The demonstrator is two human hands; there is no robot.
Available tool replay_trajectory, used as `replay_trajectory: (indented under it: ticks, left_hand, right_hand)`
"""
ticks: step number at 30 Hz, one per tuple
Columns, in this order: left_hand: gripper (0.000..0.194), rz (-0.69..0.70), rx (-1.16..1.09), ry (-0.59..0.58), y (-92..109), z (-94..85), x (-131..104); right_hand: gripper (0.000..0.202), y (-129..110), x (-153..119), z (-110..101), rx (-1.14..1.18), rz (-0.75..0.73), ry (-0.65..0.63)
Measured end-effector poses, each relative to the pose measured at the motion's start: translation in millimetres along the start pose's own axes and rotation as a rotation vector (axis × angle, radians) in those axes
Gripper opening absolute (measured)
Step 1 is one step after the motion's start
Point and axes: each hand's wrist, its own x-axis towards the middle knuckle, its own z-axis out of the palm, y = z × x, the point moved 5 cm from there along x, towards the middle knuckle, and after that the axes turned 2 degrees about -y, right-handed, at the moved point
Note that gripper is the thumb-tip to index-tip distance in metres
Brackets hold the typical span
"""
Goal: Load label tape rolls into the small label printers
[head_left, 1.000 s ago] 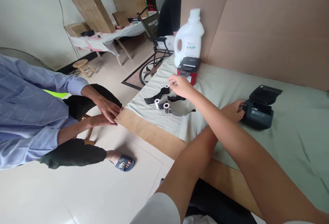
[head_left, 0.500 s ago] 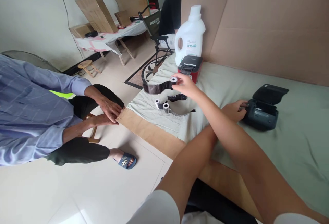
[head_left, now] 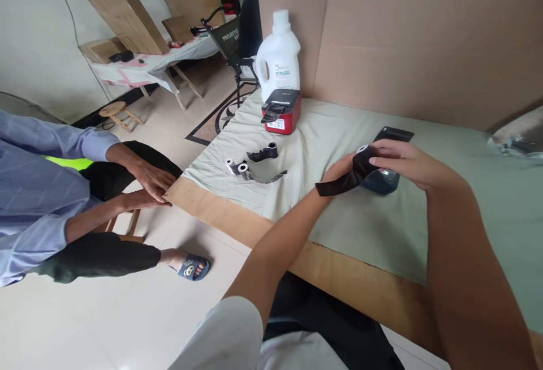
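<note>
My right hand [head_left: 394,160] holds a roll of black film [head_left: 361,165] with a white core, its loose strip hanging down to the left over my left wrist. Behind that film, my left hand [head_left: 339,167] is beside the dark printer [head_left: 382,182], its fingers hidden. The printer's lid [head_left: 394,134] stands open, and the roll is in front of its body. More black film rolls [head_left: 243,168] and a curled black piece [head_left: 263,153] lie on the cloth to the left. Behind them is a red and black printer [head_left: 285,116] with black film sticking out of it.
A white jug [head_left: 278,56] stands behind the red printer, against a cardboard wall [head_left: 403,42]. A clear plastic bag [head_left: 521,135] is at the far right. At the left a seated person's hands [head_left: 155,186] rest at the table's corner. Farther back are a stool, a chair and another table.
My right hand has carried the black roll rightward from beside the red printer to the dark printer, and my arms are no longer crossed. The view has shifted to the right.
</note>
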Motion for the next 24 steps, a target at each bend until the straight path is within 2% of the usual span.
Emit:
replay_trajectory:
  ticks: [3,5,7,12,15,19,21,24]
  left_hand:
    - [0.058,0.15,0.124,-0.087,-1.5,6.6,-10.5]
    - [0.064,0.193,0.218,-0.08,-1.5,9.7,-16.0]
    - [0.066,0.249,0.278,-0.077,1.8,13.0,-20.0]
    - [0.058,0.435,0.446,-0.185,11.8,25.9,-25.9]
    - [0.056,0.475,0.48,-0.239,11.7,32.2,-27.6]
    - [0.056,0.511,0.485,-0.235,10.3,35.6,-29.0]
    - [0.057,0.524,0.501,-0.22,8.5,36.0,-28.6]
    - [0.056,0.561,0.504,-0.182,5.3,36.5,-27.0]
  right_hand:
    - [0.022,26.8,7.4,-27.7,-0.125,-0.013,0.197]
    - [0.028,39.5,9.6,-43.0,-0.257,-0.017,0.342]
    - [0.035,49.0,11.1,-51.7,-0.366,-0.01,0.418]
    - [0.04,62.1,19.0,-48.8,-0.477,0.026,0.344]
    - [0.042,62.5,23.6,-44.4,-0.521,0.039,0.298]
    - [0.042,65.2,27.3,-35.6,-0.545,0.011,0.238]
    - [0.04,70.5,27.7,-30.3,-0.536,0.004,0.259]
    - [0.03,78.6,26.0,-26.8,-0.553,0.007,0.421]
